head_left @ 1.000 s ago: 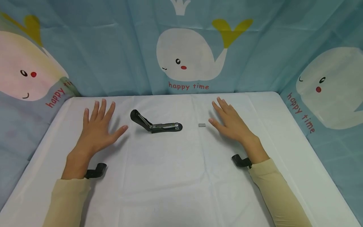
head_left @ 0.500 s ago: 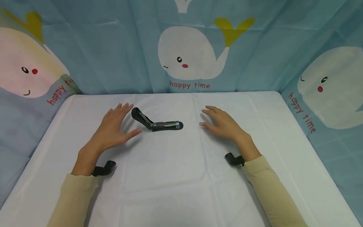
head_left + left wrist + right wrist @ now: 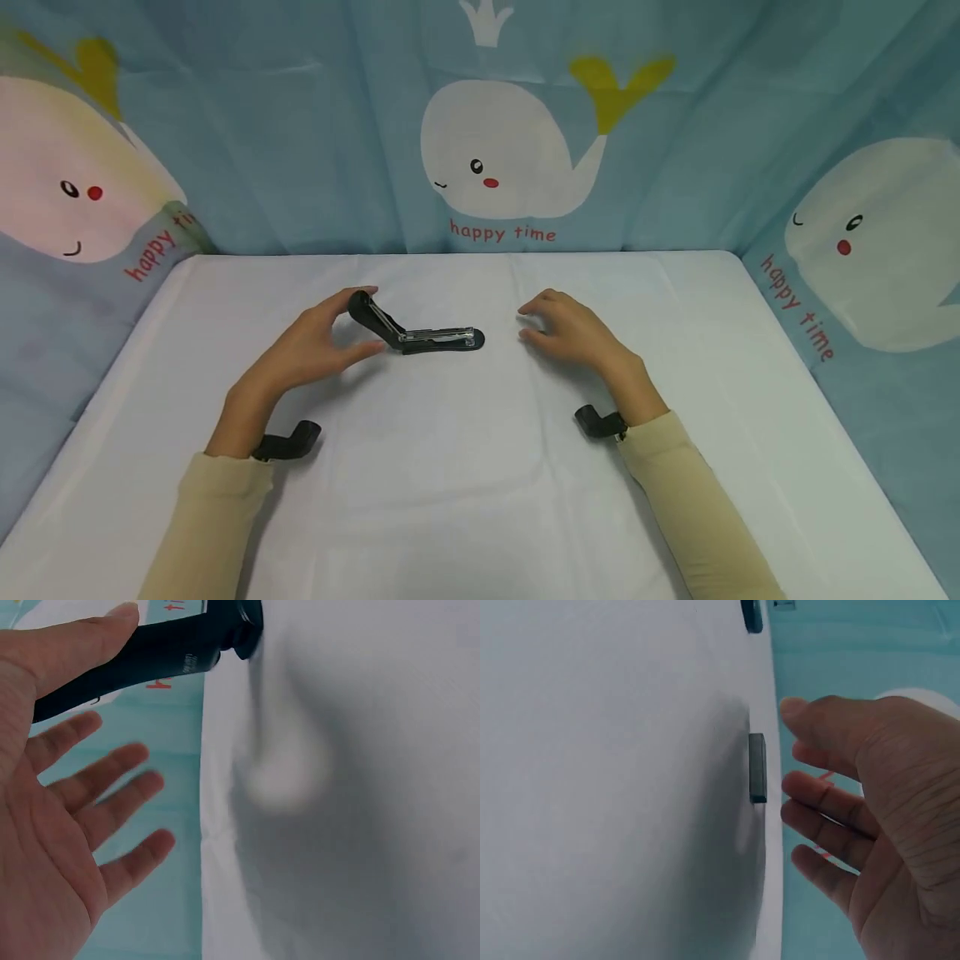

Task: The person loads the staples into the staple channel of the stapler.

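A black stapler [image 3: 442, 341] lies unfolded on the white table, its top arm tilted up to the left. My left hand [image 3: 303, 350] is spread around that raised arm, thumb on the near side and forefinger behind. In the left wrist view the thumb overlaps the stapler [image 3: 161, 656], while the other fingers [image 3: 124, 817] stand apart from it; whether the thumb touches is unclear. My right hand [image 3: 573, 333], fingers loosely bent, hovers over a small grey strip of staples [image 3: 757, 769]. This strip is hidden by the hand in the head view.
A white cloth covers the table [image 3: 450, 483]. Behind and beside it hangs a blue curtain [image 3: 300, 167] printed with whales. Each wrist wears a black camera, one on the left [image 3: 288, 442] and another on the right [image 3: 600, 422].
My left hand has moved right, from beside the stapler to around its raised arm. The right hand has shifted left over the staples, its fingers bending. The stapler stays in place.
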Demonstrator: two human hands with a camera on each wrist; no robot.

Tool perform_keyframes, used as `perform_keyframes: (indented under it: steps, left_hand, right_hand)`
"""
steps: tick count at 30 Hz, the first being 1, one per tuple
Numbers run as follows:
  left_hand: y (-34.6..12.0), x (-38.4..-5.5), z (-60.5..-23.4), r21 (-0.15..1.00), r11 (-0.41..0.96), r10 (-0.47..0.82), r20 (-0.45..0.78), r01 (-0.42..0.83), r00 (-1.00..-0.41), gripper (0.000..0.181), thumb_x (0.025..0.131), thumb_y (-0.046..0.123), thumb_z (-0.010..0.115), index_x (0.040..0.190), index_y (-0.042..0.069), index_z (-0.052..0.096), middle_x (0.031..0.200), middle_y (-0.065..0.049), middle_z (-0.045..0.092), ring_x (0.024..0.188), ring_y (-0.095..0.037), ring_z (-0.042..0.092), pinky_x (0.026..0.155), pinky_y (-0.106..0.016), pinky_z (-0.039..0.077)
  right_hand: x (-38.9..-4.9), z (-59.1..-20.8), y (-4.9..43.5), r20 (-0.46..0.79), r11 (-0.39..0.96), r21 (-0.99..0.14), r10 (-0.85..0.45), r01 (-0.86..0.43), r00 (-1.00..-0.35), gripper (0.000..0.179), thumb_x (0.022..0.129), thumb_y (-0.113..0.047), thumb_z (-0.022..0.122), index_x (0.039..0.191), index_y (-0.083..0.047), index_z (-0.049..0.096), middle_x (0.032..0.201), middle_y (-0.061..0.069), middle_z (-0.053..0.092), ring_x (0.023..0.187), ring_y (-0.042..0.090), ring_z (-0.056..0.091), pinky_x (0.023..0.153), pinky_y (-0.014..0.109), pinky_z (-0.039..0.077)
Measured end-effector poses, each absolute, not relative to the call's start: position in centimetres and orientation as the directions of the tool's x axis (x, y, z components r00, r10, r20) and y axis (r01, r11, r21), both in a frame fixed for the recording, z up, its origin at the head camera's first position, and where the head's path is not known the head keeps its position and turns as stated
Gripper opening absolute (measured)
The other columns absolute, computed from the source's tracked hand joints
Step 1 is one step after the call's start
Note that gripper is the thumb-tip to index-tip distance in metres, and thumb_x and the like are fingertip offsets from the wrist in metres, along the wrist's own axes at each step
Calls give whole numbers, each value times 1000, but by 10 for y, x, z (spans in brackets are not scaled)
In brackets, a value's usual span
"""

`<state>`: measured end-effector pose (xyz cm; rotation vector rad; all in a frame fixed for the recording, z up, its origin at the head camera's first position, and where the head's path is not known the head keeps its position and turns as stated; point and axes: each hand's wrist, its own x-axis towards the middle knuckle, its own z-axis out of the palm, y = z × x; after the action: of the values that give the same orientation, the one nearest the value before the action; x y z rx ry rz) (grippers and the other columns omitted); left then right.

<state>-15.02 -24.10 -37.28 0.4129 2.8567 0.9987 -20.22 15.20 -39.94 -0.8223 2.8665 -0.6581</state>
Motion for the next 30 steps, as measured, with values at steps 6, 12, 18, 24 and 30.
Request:
perform_keyframes:
  steps: [6, 12, 18, 24, 30]
  left_hand:
    - [-237, -153, -367, 683, 685, 308, 44, 254, -950, 73, 87, 41, 80, 149, 33, 43, 148, -2, 56, 140, -32, 51, 118, -55, 41]
    - [-242, -150, -365, 722, 655, 276, 49, 225, -960, 56, 89, 34, 79, 139, 32, 53, 136, 1, 62, 133, -31, 57, 116, -51, 45]
    - [-242, -153, -366, 718, 657, 268, 61, 229, -962, 47, 90, 33, 77, 132, 21, 58, 129, -1, 64, 129, -28, 59, 115, -49, 47]
    - [-243, -156, -368, 723, 652, 267, 66, 230, -962, 42, 90, 31, 78, 126, 18, 60, 125, -2, 65, 122, -29, 62, 113, -49, 48]
    - [-243, -155, -368, 730, 641, 275, 70, 237, -959, 46, 91, 32, 77, 132, 22, 58, 126, -1, 64, 121, -25, 64, 111, -44, 50]
  right_hand:
    - [-199, -401, 152, 61, 769, -400, -521, -499, -851, 29, 96, -28, 69, 120, -12, 72, 118, 5, 67, 115, 24, 62, 104, 41, 52]
    - [-197, -399, 154, 29, 773, -392, -532, -499, -846, 25, 96, -26, 70, 116, -12, 73, 112, 4, 69, 105, 21, 63, 97, 37, 54]
    - [-195, -398, 155, -11, 786, -382, -529, -485, -849, 24, 96, -24, 70, 116, -12, 73, 113, 4, 68, 104, 20, 64, 95, 38, 55]
    - [-195, -395, 154, -36, 800, -379, -515, -466, -856, 17, 97, -21, 69, 110, -12, 74, 107, 5, 69, 102, 21, 64, 95, 40, 55]
    - [-195, -394, 157, -50, 804, -396, -501, -443, -864, 13, 96, -21, 70, 105, -14, 75, 101, 2, 68, 93, 18, 62, 87, 36, 55]
